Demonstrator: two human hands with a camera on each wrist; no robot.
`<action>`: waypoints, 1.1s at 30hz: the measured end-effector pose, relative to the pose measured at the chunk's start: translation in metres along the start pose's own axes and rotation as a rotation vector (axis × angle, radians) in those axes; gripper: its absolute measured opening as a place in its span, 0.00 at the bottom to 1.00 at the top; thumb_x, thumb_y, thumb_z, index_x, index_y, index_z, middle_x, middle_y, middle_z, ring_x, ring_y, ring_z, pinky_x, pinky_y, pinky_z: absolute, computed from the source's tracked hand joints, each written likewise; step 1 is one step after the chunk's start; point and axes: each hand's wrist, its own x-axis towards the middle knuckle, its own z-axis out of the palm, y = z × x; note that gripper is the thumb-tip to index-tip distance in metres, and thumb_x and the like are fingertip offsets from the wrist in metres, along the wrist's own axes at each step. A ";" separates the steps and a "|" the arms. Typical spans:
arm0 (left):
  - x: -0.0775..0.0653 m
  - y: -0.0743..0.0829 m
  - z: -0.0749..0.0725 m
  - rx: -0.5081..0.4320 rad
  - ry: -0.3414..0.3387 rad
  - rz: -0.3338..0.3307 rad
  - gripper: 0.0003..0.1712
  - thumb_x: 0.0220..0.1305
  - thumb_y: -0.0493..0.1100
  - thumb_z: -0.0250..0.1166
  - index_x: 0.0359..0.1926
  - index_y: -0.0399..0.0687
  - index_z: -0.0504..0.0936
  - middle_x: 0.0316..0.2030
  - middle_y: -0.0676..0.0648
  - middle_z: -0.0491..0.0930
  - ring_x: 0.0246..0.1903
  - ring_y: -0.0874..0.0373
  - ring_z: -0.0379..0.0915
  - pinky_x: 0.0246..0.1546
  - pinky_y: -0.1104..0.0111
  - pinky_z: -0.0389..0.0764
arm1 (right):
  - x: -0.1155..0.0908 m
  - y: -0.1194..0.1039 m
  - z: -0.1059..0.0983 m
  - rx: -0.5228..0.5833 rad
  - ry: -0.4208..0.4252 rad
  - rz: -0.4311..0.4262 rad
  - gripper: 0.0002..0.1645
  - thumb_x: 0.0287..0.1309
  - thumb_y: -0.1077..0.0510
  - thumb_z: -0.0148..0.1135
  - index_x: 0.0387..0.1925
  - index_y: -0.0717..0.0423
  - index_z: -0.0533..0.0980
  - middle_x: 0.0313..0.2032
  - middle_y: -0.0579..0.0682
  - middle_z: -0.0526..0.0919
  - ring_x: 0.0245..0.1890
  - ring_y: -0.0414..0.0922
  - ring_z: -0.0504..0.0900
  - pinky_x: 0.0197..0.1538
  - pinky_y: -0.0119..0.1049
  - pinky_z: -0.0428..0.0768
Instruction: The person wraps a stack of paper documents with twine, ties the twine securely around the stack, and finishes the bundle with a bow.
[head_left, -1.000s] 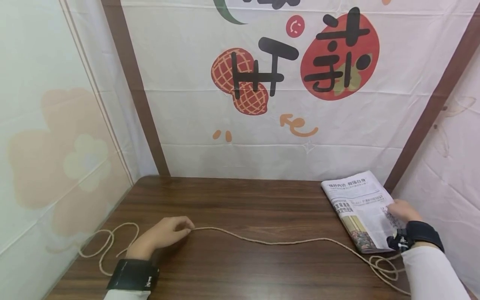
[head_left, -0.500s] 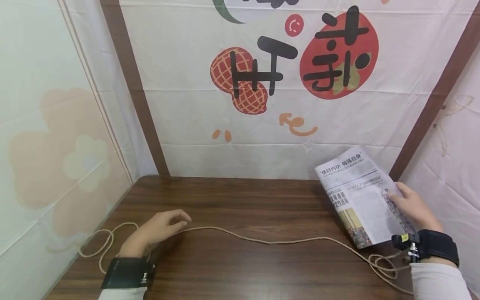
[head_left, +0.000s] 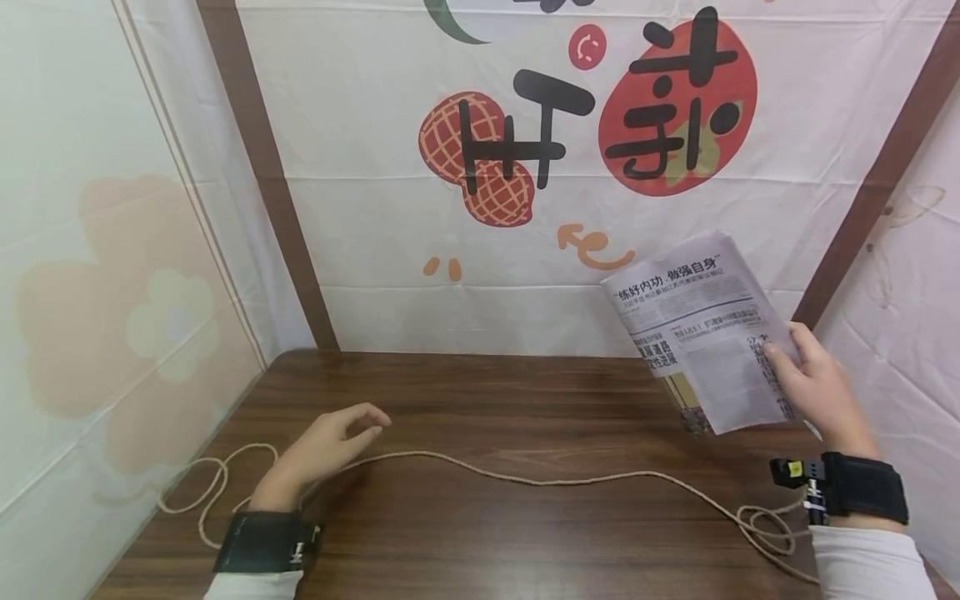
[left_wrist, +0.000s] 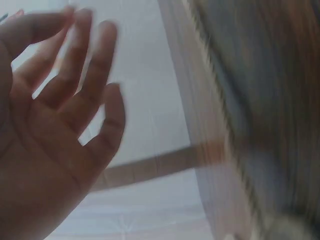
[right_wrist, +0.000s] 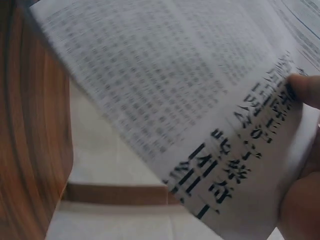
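A folded newspaper (head_left: 712,333) hangs tilted above the right side of the table, its printed front towards the head camera. My right hand (head_left: 821,387) grips its right edge, thumb on the front and fingers behind. The right wrist view shows the thumb (right_wrist: 305,90) pressing on the newspaper (right_wrist: 165,80) beside large characters. My left hand (head_left: 326,450) hovers over the left side of the table, fingers loosely bent and holding nothing. Behind and below it a thin twine (head_left: 540,482) runs across the table. In the left wrist view the left hand (left_wrist: 65,110) is blurred, its fingers spread apart.
The brown wooden table (head_left: 465,542) reaches back to a printed cloth wall (head_left: 465,321). Loose loops of twine lie at the table's left and right sides. Cloth walls also stand at both sides.
The newspaper has risen off the table in my right hand and moved up and slightly left. My left hand has let go of the twine and lifted a little.
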 end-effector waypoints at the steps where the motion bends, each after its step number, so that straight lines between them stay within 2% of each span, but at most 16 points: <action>1: 0.003 0.002 0.004 -0.003 0.025 0.005 0.08 0.72 0.44 0.62 0.49 0.53 0.82 0.46 0.50 0.84 0.51 0.47 0.79 0.50 0.47 0.77 | 0.000 -0.004 0.003 0.010 0.019 0.000 0.22 0.75 0.54 0.51 0.64 0.57 0.67 0.46 0.71 0.79 0.27 0.29 0.74 0.25 0.31 0.73; 7: 0.023 0.021 0.024 -0.057 0.151 0.060 0.09 0.72 0.44 0.63 0.51 0.53 0.81 0.39 0.54 0.83 0.43 0.55 0.79 0.43 0.54 0.79 | -0.005 -0.028 0.024 0.150 0.031 -0.005 0.24 0.76 0.54 0.49 0.68 0.57 0.64 0.44 0.65 0.80 0.28 0.33 0.80 0.25 0.31 0.78; 11: 0.036 0.037 0.034 -0.137 0.211 0.064 0.12 0.71 0.45 0.64 0.53 0.52 0.80 0.39 0.54 0.83 0.41 0.56 0.79 0.45 0.51 0.79 | -0.007 -0.042 0.043 0.224 0.015 -0.032 0.25 0.76 0.55 0.49 0.68 0.58 0.64 0.43 0.63 0.81 0.30 0.34 0.82 0.28 0.32 0.80; 18: 0.052 0.064 0.049 -0.240 0.279 0.054 0.17 0.70 0.45 0.65 0.58 0.51 0.78 0.44 0.50 0.83 0.47 0.54 0.78 0.49 0.53 0.77 | -0.015 -0.064 0.079 0.390 -0.065 -0.060 0.26 0.77 0.56 0.49 0.70 0.58 0.62 0.45 0.67 0.81 0.33 0.40 0.85 0.29 0.39 0.84; 20: 0.054 0.071 0.054 -0.277 0.289 0.047 0.18 0.70 0.45 0.65 0.59 0.52 0.78 0.47 0.48 0.82 0.51 0.52 0.77 0.51 0.50 0.76 | -0.017 -0.069 0.090 0.455 -0.088 -0.053 0.26 0.77 0.56 0.49 0.70 0.58 0.62 0.45 0.67 0.81 0.33 0.42 0.85 0.30 0.41 0.84; 25: 0.059 0.088 0.068 -0.366 0.275 0.023 0.24 0.70 0.51 0.65 0.63 0.54 0.75 0.55 0.44 0.79 0.58 0.49 0.73 0.57 0.44 0.72 | -0.024 -0.083 0.116 0.598 -0.168 -0.021 0.26 0.78 0.54 0.48 0.70 0.58 0.61 0.43 0.65 0.81 0.34 0.47 0.86 0.32 0.44 0.85; 30: 0.061 0.103 0.082 -0.427 0.191 0.034 0.30 0.70 0.56 0.63 0.68 0.53 0.71 0.59 0.47 0.76 0.60 0.51 0.71 0.57 0.49 0.73 | -0.034 -0.102 0.134 0.726 -0.246 0.043 0.28 0.78 0.49 0.47 0.72 0.54 0.60 0.47 0.60 0.79 0.39 0.49 0.85 0.36 0.43 0.84; 33: 0.061 0.108 0.085 -0.500 0.144 0.052 0.31 0.72 0.55 0.61 0.70 0.52 0.68 0.61 0.47 0.75 0.61 0.51 0.71 0.57 0.51 0.74 | -0.038 -0.112 0.143 0.796 -0.277 0.074 0.28 0.77 0.48 0.48 0.71 0.53 0.60 0.48 0.58 0.77 0.41 0.49 0.84 0.39 0.43 0.84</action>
